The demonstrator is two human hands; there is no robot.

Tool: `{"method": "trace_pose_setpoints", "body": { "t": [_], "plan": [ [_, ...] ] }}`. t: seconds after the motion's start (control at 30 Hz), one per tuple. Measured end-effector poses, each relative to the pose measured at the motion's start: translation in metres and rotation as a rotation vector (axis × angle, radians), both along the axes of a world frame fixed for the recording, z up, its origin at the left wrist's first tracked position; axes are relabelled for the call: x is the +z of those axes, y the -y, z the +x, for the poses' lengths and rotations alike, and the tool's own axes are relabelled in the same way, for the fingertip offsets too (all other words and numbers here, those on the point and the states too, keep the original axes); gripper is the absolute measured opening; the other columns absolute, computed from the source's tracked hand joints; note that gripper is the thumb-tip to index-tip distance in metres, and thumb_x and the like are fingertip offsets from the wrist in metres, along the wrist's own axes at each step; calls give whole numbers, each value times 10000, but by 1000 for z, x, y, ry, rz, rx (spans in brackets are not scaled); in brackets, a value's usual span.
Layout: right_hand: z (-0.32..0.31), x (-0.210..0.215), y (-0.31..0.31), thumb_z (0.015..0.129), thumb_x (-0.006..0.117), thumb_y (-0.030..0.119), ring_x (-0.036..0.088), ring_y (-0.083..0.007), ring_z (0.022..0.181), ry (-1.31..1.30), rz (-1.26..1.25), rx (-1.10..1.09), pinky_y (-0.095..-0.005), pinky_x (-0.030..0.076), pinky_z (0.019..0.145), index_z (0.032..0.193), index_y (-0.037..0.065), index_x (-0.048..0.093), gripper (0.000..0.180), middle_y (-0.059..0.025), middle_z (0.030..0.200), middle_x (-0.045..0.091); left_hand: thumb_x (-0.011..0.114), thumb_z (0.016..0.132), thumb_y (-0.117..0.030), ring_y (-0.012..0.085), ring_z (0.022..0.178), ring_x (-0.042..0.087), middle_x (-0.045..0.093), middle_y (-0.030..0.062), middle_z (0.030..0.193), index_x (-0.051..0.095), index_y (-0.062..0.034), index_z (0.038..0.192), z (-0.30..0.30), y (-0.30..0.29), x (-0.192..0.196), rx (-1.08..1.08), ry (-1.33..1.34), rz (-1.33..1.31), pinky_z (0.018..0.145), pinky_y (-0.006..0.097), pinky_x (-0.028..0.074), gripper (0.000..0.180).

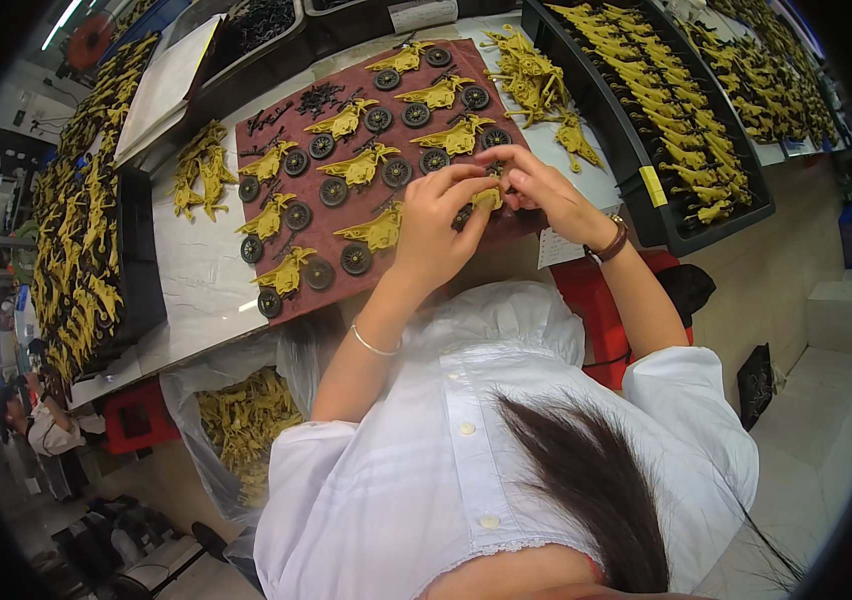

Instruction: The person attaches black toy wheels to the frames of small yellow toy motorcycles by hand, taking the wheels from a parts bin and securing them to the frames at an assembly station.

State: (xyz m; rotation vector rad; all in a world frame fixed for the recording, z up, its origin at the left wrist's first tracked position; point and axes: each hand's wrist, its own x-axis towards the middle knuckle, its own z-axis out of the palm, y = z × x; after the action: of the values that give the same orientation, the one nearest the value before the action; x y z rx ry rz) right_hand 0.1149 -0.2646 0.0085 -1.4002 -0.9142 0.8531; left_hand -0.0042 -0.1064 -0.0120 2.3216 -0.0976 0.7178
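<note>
My left hand (438, 226) is closed, its thumb and fingers pinching a yellow toy motorcycle body (487, 200) at the near right of the mat. Close against it, my right hand (552, 198) has its fingers curled at the same piece. Whatever sits between the right fingertips is too small and covered to make out. Rows of yellow motorcycle bodies, one of them (355, 166), lie on the dark red mat (296, 222). Most have black spoked wheels (333, 191) beside them. Loose small black parts (319, 98) are heaped at the mat's far left.
Piles of yellow bodies lie left (204, 170) and right (528, 72) of the mat. A black tray (636, 190) of yellow bodies stands at right. Black bins (246, 70) line the back. A plastic bag (186, 400) of yellow parts hangs below the table; another person (51, 425) is far left.
</note>
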Motion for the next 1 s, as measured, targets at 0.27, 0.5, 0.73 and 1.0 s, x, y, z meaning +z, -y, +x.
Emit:
{"method": "trace_pose_setpoints", "body": {
  "t": [0.27, 0.5, 0.73, 1.0],
  "plan": [
    [-6, 1, -20, 998, 405, 417, 498, -57, 885, -187, 26, -66, -232, 433, 709, 1319, 111, 370, 444, 9, 1080, 553, 695, 782, -64, 215, 866, 662, 649, 124, 959, 689, -26, 971, 22, -5, 7, -52, 112, -350, 728, 318, 524, 193],
    [13, 3, -26, 835, 681, 110, 497, -95, 599, 695, 144, -306, -242, 397, 543, 944, 38, 640, 136, -31, 776, 546, 688, 769, -52, 290, 702, 683, 671, 161, 781, 587, 15, 985, 28, -14, 16, 55, 3, -297, 632, 337, 532, 248],
    [51, -4, -45, 766, 672, 57, 570, -288, 727, 1107, 62, -61, -362, 469, 642, 895, 38, 631, 137, -99, 802, 543, 686, 690, -62, 369, 763, 655, 661, 195, 795, 446, -46, 981, 46, -27, 12, 109, -241, 58, 663, 405, 504, 378],
    [69, -28, -56, 807, 638, 126, 568, -300, 779, 1177, 21, 27, -395, 465, 685, 867, 62, 616, 90, -91, 802, 527, 660, 721, -403, 315, 1182, 524, 559, 209, 1255, 565, -2, 1126, 38, -39, 2, 116, -258, 487, 950, 478, 372, 577]
  ]
}}
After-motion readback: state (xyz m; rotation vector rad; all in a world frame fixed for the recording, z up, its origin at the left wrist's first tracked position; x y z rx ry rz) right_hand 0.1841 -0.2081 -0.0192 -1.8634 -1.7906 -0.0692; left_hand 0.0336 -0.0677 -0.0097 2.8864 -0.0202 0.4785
